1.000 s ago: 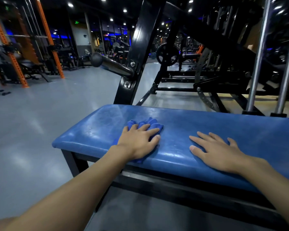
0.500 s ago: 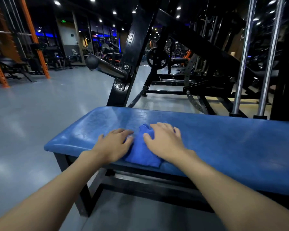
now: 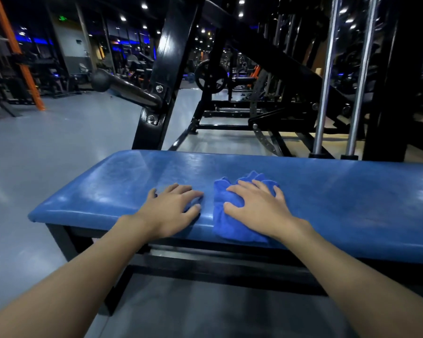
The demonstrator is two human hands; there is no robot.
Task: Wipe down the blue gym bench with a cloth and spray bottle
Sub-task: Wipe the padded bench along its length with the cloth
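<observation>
Two bare forearms reach in from the bottom corners toward a long padded bench upholstered in glossy blue vinyl (image 3: pixel 340 203), which runs across the middle of the view on a black metal frame (image 3: pixel 205 262). The left hand (image 3: pixel 174 208) lies palm down on the pad near its front edge, its fingers spread and lightly bent, holding nothing. Just to its right, with a narrow strip of bare vinyl between them, the right hand (image 3: pixel 257 211) presses down with splayed, nearly straight fingers on a crumpled blue microfibre cloth (image 3: pixel 232 230). The cloth sits on the pad left of its middle; its near end drapes over the rounded front edge and its far end bunches up beyond the fingertips. The two hands are side by side but not touching, and the left fingertips stop just short of the cloth's left edge. The vinyl around the hands shows streaky sheen. Beyond the bench's far edge a thick black steel upright (image 3: pixel 166 69) leans upward, with a dark round-ended bar (image 3: pixel 127 90) bolted to it and pointing left. To the right stand two chrome guide rods (image 3: pixel 327 76) and more black machine framing. A pale grey floor (image 3: pixel 47 154) stretches away on the left to an orange rack post (image 3: pixel 17 57), and a black weight plate (image 3: pixel 211 76) shows in the dim background under small ceiling lights.
</observation>
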